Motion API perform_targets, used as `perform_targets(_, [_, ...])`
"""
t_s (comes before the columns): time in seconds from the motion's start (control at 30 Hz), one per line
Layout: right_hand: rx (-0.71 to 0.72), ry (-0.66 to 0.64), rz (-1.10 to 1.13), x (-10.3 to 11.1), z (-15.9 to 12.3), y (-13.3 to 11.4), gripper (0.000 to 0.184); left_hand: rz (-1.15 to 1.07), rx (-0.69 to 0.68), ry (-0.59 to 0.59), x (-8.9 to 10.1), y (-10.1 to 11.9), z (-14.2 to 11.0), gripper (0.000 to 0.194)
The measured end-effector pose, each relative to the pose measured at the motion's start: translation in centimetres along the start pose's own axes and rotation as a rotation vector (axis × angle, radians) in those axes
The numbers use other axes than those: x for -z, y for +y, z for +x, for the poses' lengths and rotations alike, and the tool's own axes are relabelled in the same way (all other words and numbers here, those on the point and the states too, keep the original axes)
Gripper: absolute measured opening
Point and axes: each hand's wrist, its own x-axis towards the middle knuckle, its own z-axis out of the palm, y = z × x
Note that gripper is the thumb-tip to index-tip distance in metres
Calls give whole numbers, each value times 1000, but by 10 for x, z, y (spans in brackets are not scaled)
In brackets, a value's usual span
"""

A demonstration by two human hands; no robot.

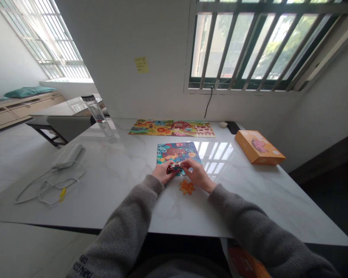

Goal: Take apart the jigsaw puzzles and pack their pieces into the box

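The pieces [175, 166] are held between both hands, just over the near edge of the blue puzzle [178, 151]. By the left hand [162, 172] they are gripped from the side, with the fingers curled closed around them. By the right hand [197, 174] their other side is pinched — thumb and fingertips are brought together there, with little gap left.

The number of pieces cannot be told, as they are small, blurred and partly covered by the fingers. The lower part of the puzzle is hidden by the hands, and the left palm is not shown. The orange piece [187, 187] is left lying flat on the table [118, 200], near the right hand and touched by neither.

Both forearms are reached forward from the near edge and angled inward — the wrists are held low, and the sleeves [133, 216] are cut off at the bottom. Beyond the blue puzzle, the long puzzle [171, 128] is laid out flat; the box [258, 147] is set to the right.
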Motion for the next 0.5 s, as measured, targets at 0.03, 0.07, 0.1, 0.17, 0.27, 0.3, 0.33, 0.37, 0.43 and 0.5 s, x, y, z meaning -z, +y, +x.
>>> perform_targets(0.03, [13,0,-33,-1,1,1,8,-8,-3,-6,1,-1,0,28])
perform_targets(0.07, [24,-1,-66,-2,2,1,7,-14,-3,-10,1,-2,0,28])
perform_targets(0.1, [32,-2,-95,-2,2,1,7,-17,-2,-12,2,-2,0,29])
perform_targets(0.17, [40,-7,-127,-2,2,1,7,-17,-1,-14,4,-3,1,31])
perform_targets(0.27, [35,-22,-125,-1,1,1,8,-24,-1,-36,7,-4,1,32])
perform_targets(0.3, [35,-28,-121,-1,1,1,8,-31,3,-48,8,-4,1,31])
perform_targets(0.33, [36,-34,-118,-1,1,0,9,-39,9,-58,8,-4,1,30])
perform_targets(0.37, [38,-42,-117,-2,0,0,10,-48,16,-66,9,-4,1,29])
perform_targets(0.43, [43,-56,-131,-4,0,1,12,-66,28,-72,10,-4,0,30])
perform_targets(0.5, [48,-72,-164,-6,0,1,15,-72,33,-72,10,-5,0,34])
